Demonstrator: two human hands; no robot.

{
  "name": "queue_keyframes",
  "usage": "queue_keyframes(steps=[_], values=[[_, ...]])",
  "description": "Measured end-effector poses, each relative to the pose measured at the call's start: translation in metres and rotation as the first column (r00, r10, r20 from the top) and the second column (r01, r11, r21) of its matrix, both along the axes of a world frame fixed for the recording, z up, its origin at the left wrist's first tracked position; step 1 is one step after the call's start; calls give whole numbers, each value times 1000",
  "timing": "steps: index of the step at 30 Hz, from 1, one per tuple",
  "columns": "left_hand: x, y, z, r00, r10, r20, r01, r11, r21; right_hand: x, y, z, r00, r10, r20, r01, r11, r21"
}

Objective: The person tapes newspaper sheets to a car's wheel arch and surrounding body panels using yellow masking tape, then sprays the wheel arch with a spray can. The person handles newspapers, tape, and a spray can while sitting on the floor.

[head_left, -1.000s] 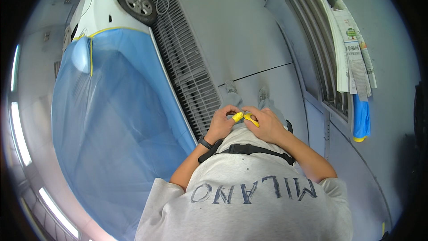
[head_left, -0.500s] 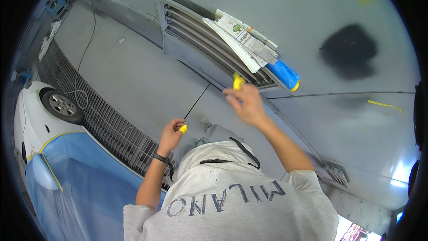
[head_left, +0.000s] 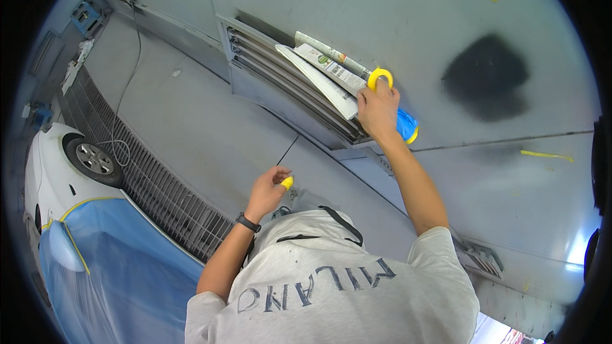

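My right hand [head_left: 377,111] is raised to the wall and grips a yellow tape roll [head_left: 380,76]. It holds the roll against folded newspapers [head_left: 325,70] that rest on a grey louvred vent [head_left: 268,67]. A blue roll with a yellow rim [head_left: 406,126] sits just behind that hand on the vent's ledge. My left hand [head_left: 266,191] stays lower, in front of my chest, and pinches a small piece of yellow tape [head_left: 287,183]. A black watch is on that wrist.
A white car [head_left: 54,172] at lower left is covered with blue masking film [head_left: 121,267] edged in yellow tape. A metal floor grate [head_left: 159,191] runs beside it. The grey wall shows a black spray patch [head_left: 484,76] and yellow tape strips [head_left: 542,154].
My view has swung from the car and floor up to the wall. My right hand has risen with the tape roll to the newspapers on the vent; my left hand stays low with the tape piece.
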State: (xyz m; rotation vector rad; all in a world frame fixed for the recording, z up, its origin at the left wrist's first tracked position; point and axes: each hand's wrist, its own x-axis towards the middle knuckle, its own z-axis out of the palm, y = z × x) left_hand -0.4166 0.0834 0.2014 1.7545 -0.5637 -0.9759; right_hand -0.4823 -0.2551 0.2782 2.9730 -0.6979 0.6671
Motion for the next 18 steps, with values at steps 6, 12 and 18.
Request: queue_keyframes(steps=[6,12,18], values=[[14,-121,51,977,94,190,-38,959,-281,0,-19,36,953,125,276,-102,990,-97],[23,-182,56,714,97,-693,-500,764,-409,-27,16,28,858,434,276,-457,889,22],[14,-148,74,874,474,-104,-485,860,-160,-51,33,8,824,387,412,-549,724,418]])
